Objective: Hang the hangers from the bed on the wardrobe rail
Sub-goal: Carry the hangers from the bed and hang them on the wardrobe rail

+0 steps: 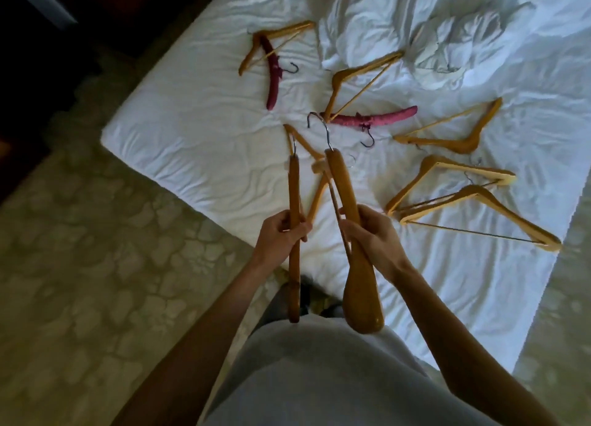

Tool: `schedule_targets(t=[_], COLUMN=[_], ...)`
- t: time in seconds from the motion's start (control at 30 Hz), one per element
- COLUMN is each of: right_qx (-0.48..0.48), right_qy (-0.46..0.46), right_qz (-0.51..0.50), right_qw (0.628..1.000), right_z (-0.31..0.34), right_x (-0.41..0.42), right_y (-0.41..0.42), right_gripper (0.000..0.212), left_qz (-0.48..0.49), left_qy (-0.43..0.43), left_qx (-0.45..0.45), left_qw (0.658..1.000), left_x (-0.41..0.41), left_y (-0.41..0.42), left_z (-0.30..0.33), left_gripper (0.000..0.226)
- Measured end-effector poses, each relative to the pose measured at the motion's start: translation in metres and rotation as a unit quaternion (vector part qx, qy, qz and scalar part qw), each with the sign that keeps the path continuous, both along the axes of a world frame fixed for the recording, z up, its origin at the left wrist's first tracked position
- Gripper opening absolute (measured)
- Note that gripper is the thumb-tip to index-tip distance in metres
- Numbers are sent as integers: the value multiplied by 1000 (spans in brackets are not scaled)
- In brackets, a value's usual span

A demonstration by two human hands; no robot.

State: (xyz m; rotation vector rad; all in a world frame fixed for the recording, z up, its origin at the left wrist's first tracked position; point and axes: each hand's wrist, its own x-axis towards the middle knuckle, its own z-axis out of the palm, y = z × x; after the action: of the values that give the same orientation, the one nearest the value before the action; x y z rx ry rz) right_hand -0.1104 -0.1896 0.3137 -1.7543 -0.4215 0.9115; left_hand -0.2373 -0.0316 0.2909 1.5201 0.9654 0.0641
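Left hand (284, 229) fingers curled round a slim wooden hanger (293, 202), right hand (372, 234) gripping a broad wooden hanger (347, 208); both held edge-on above the bed (198, 138) corner, hooks pointing away. More wooden hangers and two padded red hangers (374, 116) lie scattered on the sheet.

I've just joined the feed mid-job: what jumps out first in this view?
Front and centre, the left hand and right hand each grip a wooden hanger, the slim hanger and the broad hanger, hooks pointing away over the bed. Beyond them more wooden hangers lie scattered on the white sheet, and two dark red padded hangers stand out: one far left, one mid-bed.
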Motion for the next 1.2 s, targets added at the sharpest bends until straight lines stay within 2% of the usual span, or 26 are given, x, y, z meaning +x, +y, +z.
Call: schedule_targets(t=[0.1, 0.27, 0.43, 0.5, 0.63, 0.87, 0.97, 1.2], right_qx=[25, 36, 48, 54, 43, 45, 62, 77], right_qy=[-22, -37, -36, -21, 6, 21, 16, 28], right_qz=[69, 178, 269, 297, 349, 432, 449, 453], right_qw=[997, 983, 961, 953, 936, 900, 891, 888], right_z=[7, 7, 9, 8, 10, 25, 33, 37], right_x=[-20, -68, -140, -175, -249, -367, -402, -466], right_y=[33, 105, 200, 242, 332, 469, 516, 645], right_gripper=[15, 29, 9, 10, 21, 10, 12, 11], left_qz=[66, 192, 303, 335, 377, 442, 459, 473], left_qy=[-15, -26, -40, -51, -75, -54, -70, -96], left_qx=[18, 32, 13, 8, 2, 54, 60, 68], left_qw=[998, 980, 952, 941, 923, 894, 884, 873], left_x=[-29, -99, -186, -222, -293, -410, -445, -513], left_y=[8, 39, 92, 119, 182, 295, 339, 466], left_z=[13, 21, 19, 19, 25, 40, 51, 54], left_gripper=[7, 12, 25, 25, 8, 8, 3, 9])
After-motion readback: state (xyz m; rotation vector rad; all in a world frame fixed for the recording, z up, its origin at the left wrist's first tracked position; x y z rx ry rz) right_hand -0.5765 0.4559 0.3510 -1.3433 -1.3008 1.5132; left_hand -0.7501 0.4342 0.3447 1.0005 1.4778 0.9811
